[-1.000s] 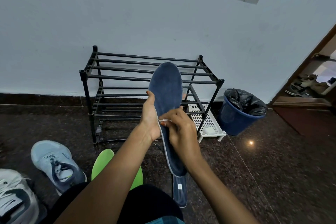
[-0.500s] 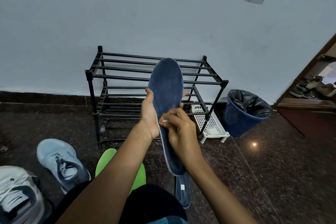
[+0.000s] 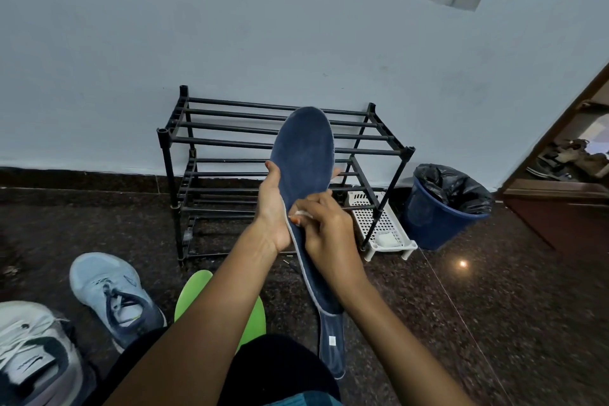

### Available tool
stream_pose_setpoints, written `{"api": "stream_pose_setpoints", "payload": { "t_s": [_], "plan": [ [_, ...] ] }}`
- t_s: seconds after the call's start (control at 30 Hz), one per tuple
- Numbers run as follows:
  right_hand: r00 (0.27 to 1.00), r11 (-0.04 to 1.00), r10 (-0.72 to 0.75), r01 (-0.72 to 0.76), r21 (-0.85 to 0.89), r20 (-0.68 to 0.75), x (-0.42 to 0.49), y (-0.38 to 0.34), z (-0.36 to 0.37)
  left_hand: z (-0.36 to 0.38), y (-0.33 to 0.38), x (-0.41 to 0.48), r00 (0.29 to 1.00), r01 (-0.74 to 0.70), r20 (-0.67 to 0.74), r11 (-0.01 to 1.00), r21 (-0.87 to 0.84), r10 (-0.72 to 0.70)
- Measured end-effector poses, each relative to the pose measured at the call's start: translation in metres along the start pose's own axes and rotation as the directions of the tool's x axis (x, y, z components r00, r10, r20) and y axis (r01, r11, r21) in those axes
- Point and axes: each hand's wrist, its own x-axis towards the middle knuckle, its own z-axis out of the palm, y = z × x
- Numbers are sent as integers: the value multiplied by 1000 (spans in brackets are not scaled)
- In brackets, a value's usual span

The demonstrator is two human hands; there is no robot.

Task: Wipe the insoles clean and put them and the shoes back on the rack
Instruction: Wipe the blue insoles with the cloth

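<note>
Your left grip [image 3: 272, 208] clasps the insole [image 3: 304, 161] toe-up in front of the rack [image 3: 230, 142]; your right grip [image 3: 326, 231] pinches a small white wipe [image 3: 301, 213] against its middle. Brace the insole from behind, and stroke heel to toe with firm, overlapping passes, edges included.

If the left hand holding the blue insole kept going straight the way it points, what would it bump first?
Probably the black shoe rack. The left hand points up and away, gripping the blue insole, and the rack's bars lie right behind. Depth is hard to judge.
</note>
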Motion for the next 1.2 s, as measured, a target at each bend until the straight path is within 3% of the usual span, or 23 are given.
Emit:
{"api": "stream_pose_setpoints", "payload": {
  "t_s": [0.2,0.37,0.6,0.8,1.0,1.2],
  "plan": [
    [999,999,27,-29,-38,-43,3,5,-5,10,-5,-6,1000,14,10,998,65,-15],
    [989,996,69,-75,-41,-133,28,4,-4,16,-11,-7,996,49,68,999,4,-49],
    [998,998,53,-51,41,-39,-5,-7,-2,7,-3,-4,1000,-19,-4,998,59,20],
    [996,996,78,-76,43,-51,-2,-7,-5,10,-4,-6,999,1,-53,999,49,2],
    [987,994,114,-112,16,-117,32,-1,-2,13,-9,-10,995,76,67,997,23,-78],
    [998,998,42,-40,55,-46,2,-13,0,8,-1,-9,1000,22,-19,999,33,-22]
  ]
}}
